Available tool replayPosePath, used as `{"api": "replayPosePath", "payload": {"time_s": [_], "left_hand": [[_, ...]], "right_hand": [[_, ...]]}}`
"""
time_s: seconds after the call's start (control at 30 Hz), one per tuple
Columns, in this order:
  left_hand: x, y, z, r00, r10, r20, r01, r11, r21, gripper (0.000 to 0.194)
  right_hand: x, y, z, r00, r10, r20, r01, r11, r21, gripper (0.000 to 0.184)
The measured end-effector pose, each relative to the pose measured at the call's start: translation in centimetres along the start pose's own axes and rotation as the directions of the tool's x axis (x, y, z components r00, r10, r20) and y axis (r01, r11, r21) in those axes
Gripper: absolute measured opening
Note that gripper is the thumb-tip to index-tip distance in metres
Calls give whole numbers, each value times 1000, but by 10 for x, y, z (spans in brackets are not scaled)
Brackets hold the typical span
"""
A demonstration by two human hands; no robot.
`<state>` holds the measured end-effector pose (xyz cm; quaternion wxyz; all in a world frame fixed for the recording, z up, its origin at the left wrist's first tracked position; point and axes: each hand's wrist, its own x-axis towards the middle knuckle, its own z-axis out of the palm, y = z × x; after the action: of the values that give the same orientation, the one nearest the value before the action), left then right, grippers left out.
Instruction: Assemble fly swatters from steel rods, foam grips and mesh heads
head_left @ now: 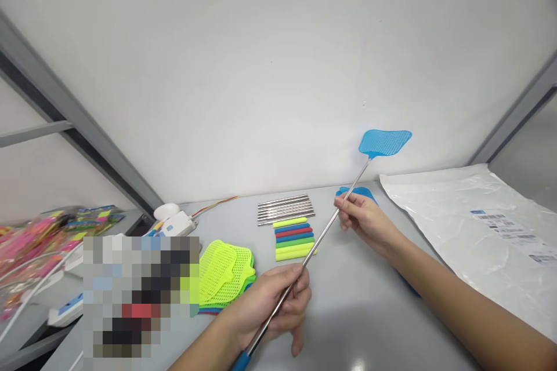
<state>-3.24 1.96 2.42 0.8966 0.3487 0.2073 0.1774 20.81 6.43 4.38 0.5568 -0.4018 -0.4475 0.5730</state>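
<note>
The left hand (278, 307), nearest, palm partly up, grasps the metal rod (322, 235) above its blue grip (242, 361). Farther, the right hand (363, 221) reaches in from the right and pinches the same rod. The white bag (448, 214) has labels, too small to read. The blue swatter head (385, 143) points up and right, away; the rod lies diagonal above the table (343, 307).
</note>
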Motion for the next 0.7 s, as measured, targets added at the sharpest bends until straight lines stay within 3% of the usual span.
{"api": "replayPosePath", "payload": {"time_s": [0.13, 0.23, 0.3, 0.37, 0.43, 0.47, 0.57, 0.7], "left_hand": [[-2, 2, 0, 1000, -1, 16, 1, 998, 55, 38], [-4, 4, 2, 1000, 1, 18, -2, 997, 80, 38], [-5, 5, 3, 1000, 18, 8, -18, 997, 78, 37], [-5, 5, 4, 999, 42, 5, -43, 995, 87, 36], [-6, 5, 4, 998, 57, 12, -58, 993, 102, 35], [-7, 5, 4, 998, 55, 20, -57, 993, 106, 35], [-9, 8, 5, 998, 20, 52, -25, 994, 106, 36], [-16, 14, 6, 996, -26, 81, 15, 991, 131, 36]], "right_hand": [[1, -6, -3, 987, -64, -147, 84, 987, 136, 24], [-6, -5, 4, 968, -126, -219, 156, 979, 128, 25], [-17, 3, 19, 983, -108, -149, 113, 993, 24, 28], [-31, 15, 39, 999, -3, 37, 7, 994, -113, 33], [-44, 24, 56, 965, 102, 240, -62, 984, -167, 34], [-48, 26, 62, 957, 101, 271, -57, 985, -165, 34], [-49, 19, 61, 957, 47, 286, 6, 983, -181, 31], [-37, -2, 38, 986, -83, 146, 113, 971, -209, 28]]}}
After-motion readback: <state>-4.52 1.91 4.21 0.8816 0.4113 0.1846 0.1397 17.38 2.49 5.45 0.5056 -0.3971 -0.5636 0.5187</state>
